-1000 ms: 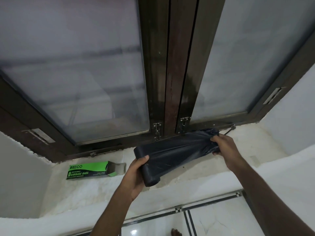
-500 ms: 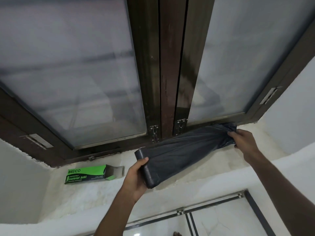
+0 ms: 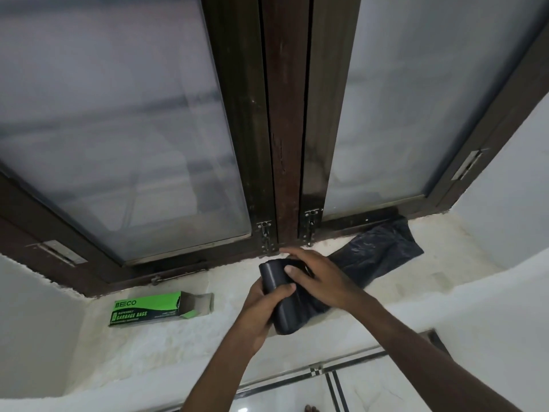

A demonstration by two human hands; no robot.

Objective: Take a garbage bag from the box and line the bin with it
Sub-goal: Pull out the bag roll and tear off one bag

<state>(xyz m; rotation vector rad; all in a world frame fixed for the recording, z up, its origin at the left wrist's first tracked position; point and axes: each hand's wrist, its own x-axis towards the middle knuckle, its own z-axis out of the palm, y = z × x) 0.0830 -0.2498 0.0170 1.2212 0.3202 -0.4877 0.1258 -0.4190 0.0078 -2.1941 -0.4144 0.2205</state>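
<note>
A black roll of garbage bags (image 3: 282, 307) is held over the white window sill (image 3: 166, 346). My left hand (image 3: 261, 310) grips the roll from the left, thumb across its front. My right hand (image 3: 315, 278) lies on the roll's upper end where the unrolled bag leaves it, fingers curled over the plastic. The unrolled black bag (image 3: 383, 251) lies flat on the sill, stretching right toward the window frame. The green and black garbage bag box (image 3: 154, 309) lies on the sill to the left with its right end flap open. No bin is in view.
A dark wooden window frame (image 3: 285, 144) with frosted panes rises right behind the sill, with two bolt latches at its base. White walls close the sill in on both sides. Below the sill is a tiled floor (image 3: 371, 391), and a toe shows at the bottom edge.
My right hand has let go of the bag's far end and come back left onto the roll. The unrolled bag now lies loose on the sill. My left hand still holds the roll.
</note>
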